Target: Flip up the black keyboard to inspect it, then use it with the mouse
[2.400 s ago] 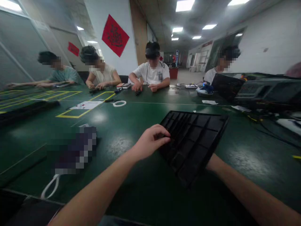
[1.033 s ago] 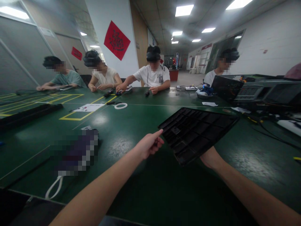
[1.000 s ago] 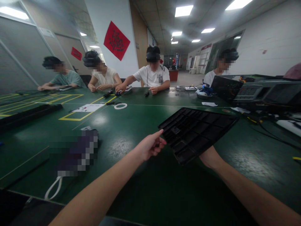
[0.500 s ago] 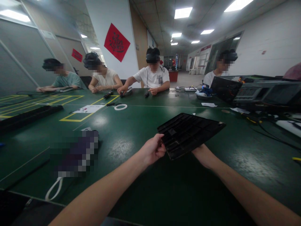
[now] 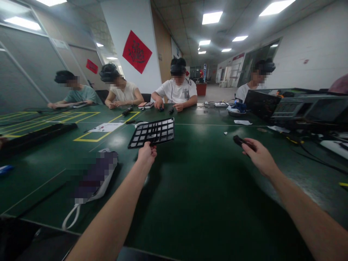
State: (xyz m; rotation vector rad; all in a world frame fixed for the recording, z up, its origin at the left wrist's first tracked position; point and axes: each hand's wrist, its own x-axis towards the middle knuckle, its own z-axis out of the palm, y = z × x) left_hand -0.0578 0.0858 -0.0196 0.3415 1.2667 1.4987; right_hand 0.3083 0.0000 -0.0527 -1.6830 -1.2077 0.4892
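My left hand (image 5: 147, 153) is closed on the near edge of a black compartment tray (image 5: 152, 132) and holds it above the green table (image 5: 195, 188), out in front of me to the left. My right hand (image 5: 258, 156) is closed round a small black part (image 5: 240, 141), raised over the table on the right. The two hands are well apart.
Several people sit along the far side of the table working with small black parts. A white cord loop (image 5: 71, 217) and a blurred dark object lie near left. Black equipment and cables (image 5: 301, 108) crowd the right. Yellow tape outlines (image 5: 92, 136) and a long black tray (image 5: 38, 132) lie left.
Both hands held the tray in front of me before. Now my left hand alone has carried it forward and leftward, and my right hand has let go and holds a small black part.
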